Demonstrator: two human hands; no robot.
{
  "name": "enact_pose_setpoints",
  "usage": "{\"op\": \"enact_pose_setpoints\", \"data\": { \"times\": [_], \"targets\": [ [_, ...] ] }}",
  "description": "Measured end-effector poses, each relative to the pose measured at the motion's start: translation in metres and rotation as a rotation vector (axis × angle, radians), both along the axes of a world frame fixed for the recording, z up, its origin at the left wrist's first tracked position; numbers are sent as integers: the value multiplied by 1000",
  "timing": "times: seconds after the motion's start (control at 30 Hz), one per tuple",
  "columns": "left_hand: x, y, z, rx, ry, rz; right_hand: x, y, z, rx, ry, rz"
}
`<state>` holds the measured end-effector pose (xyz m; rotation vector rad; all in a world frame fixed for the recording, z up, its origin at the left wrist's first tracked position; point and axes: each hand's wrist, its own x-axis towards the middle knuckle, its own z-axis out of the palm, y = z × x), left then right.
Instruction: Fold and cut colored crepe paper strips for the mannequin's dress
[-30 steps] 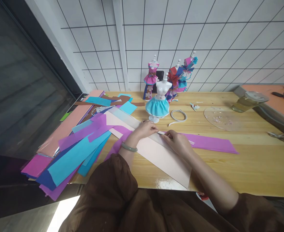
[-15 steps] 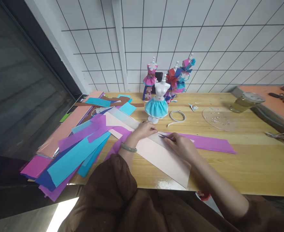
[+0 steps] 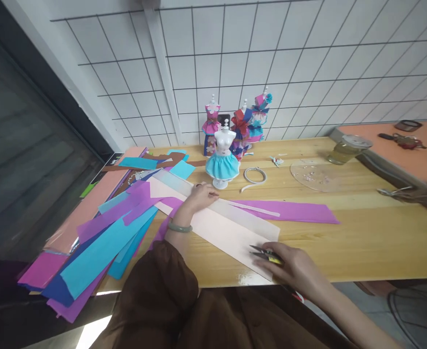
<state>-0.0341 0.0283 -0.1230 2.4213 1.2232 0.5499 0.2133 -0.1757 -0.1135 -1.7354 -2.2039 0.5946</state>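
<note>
My left hand (image 3: pixel 201 197) presses down on a translucent white strip (image 3: pixel 250 218), its fingers closed at the strip's upper edge. A long pale pink sheet (image 3: pixel 224 235) lies beneath. From near my fingertips a narrow white band (image 3: pixel 260 209) runs right, over a purple strip (image 3: pixel 304 212). In my right hand (image 3: pixel 293 264) is a pair of small dark scissors (image 3: pixel 266 253) with a yellow mark, blades slightly apart over the pink sheet's near right end. Behind my left hand stands a small white dress form (image 3: pixel 225 140) in a turquoise gathered skirt (image 3: pixel 222 167).
Coloured sheets and strips (image 3: pixel 100 257) pile up at left, overhanging the front edge. Several dressed mini forms (image 3: pixel 211 121) stand by the wall. A coiled white cord (image 3: pixel 255 176), a clear dish (image 3: pixel 310 176) with tiny bits and a lidded cup (image 3: pixel 346 150) are farther right.
My right hand has drawn the scissors away from the strip's upper edge, toward me and right. The narrow white band now shows. My left hand stays on the strip; the view has shifted.
</note>
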Motion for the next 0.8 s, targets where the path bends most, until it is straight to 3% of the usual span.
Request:
{"op": "enact_pose_setpoints", "data": {
  "times": [0.17,0.33,0.53,0.8],
  "targets": [
    [-7,5,-2,3,79,62,-3,-15,-4,72,-106,236],
    [-7,6,0,-11,113,75,-3,-14,-11,174,-198,315],
    [1,2,10,14,75,40,16,-13,-8,151,-227,299],
    [39,-10,18,36,149,-108,84,-20,0,43,-155,108]
  ]
}}
